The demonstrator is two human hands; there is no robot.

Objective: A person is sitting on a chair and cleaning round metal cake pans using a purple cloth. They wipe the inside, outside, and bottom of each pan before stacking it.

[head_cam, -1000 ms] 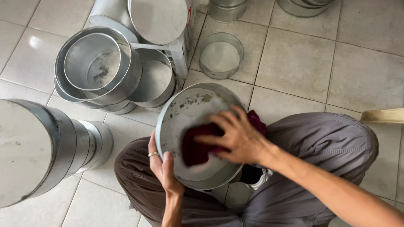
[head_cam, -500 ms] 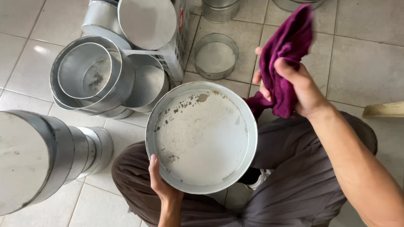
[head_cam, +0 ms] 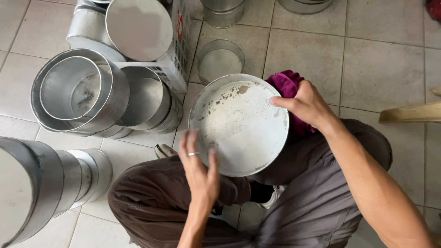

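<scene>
Over the person's lap, a round metal pan (head_cam: 240,126) is held up between both hands, its flat pale face turned toward the camera. That face is dull grey-white with a thin raised rim, and dark flecks and a brownish smear sit along its upper left part; the rest looks smooth and matte. The left hand (head_cam: 200,167) lies open against the pan's lower left rim, fingers spread and a ring on one of them, pressing rather than closing round anything. The right hand (head_cam: 305,104) grips the upper right rim with the fingertips on the face and the thumb behind, and a magenta cloth (head_cam: 287,89) is bunched behind that edge, under the same hand; whether the hand pinches the cloth as well as the pan cannot be told, since the pan's rim and the hand cover most of it.

The person sits on a tiled floor (head_cam: 381,69) in grey-brown trousers (head_cam: 151,197). To the left a stack of nested metal pans (head_cam: 80,94) lies tipped on its side, and a second row of pans (head_cam: 46,177) runs off the lower left corner, cut by the frame. A small tin ring (head_cam: 220,59) stands on the tiles just beyond the held pan. A white plastic crate (head_cam: 177,43) is half covered by another round pan (head_cam: 139,28). A pale wooden piece (head_cam: 411,113) pokes in from the right edge.
</scene>
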